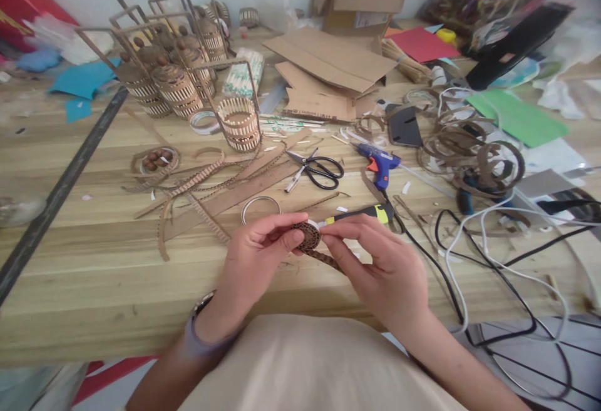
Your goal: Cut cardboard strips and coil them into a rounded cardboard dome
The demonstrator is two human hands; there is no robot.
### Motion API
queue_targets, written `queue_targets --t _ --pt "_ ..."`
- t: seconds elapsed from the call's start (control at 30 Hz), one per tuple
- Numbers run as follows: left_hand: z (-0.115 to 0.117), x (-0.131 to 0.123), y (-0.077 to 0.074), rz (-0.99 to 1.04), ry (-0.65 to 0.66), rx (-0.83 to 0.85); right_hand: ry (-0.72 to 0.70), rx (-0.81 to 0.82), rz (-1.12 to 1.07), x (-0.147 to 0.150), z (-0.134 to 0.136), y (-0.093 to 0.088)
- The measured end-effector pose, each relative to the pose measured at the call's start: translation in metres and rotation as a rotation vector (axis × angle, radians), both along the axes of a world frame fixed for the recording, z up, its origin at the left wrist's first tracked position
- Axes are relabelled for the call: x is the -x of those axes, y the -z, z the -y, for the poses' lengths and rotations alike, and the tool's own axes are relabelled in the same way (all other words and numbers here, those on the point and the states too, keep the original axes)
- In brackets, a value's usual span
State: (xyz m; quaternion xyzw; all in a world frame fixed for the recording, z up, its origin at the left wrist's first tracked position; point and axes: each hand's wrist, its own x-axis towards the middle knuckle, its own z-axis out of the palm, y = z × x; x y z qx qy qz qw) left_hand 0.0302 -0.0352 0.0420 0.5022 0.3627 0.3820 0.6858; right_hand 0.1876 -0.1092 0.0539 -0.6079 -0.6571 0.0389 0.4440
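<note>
Between the thumb and fingers of my left hand [256, 264] is a small round coil of corrugated cardboard [308, 236], its ridged spiral face toward me. A loose cardboard strip [327, 260] runs from the coil's lower side toward my right hand [382, 267] and passes behind its fingers. My right thumb and forefinger are pinched together at the coil's right edge, beside a small white bit; what lies between the tips is hidden. Just beyond the hands are a metal ring [243, 211] and a yellow and black utility knife [382, 213].
Black-handled scissors [323, 170] and a blue glue gun [382, 164] lie ahead. Cardboard strips [201, 176] spread leftward. Lantern-like stick-and-cardboard baskets [237, 126] stand farther back. Cardboard coils [498, 161] and tangled cables [488, 261] cover the right side.
</note>
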Motion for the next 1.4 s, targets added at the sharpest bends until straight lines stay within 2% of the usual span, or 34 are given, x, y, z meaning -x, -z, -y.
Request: queue_targets --t 0.37,0.87,1.2,1.4 --pt "0.0028 0.0002 -0.0067 -0.002 0.02 0.061 -0.013 0.054 0.022 -0.0036 -0.0003 -0.0006" --pt "0.0014 -0.0015 -0.0019 0.004 0.018 0.153 -0.059 0.039 0.047 -0.0042 0.0009 0.0011" --pt "0.0024 0.0 -0.0055 -0.091 0.03 0.144 -0.069 -0.024 0.151 -0.0032 0.0009 -0.0018" --pt "0.0027 -0.0014 -0.0064 -0.062 0.019 0.172 -0.081 -0.074 0.218 -0.0054 -0.0026 0.0009"
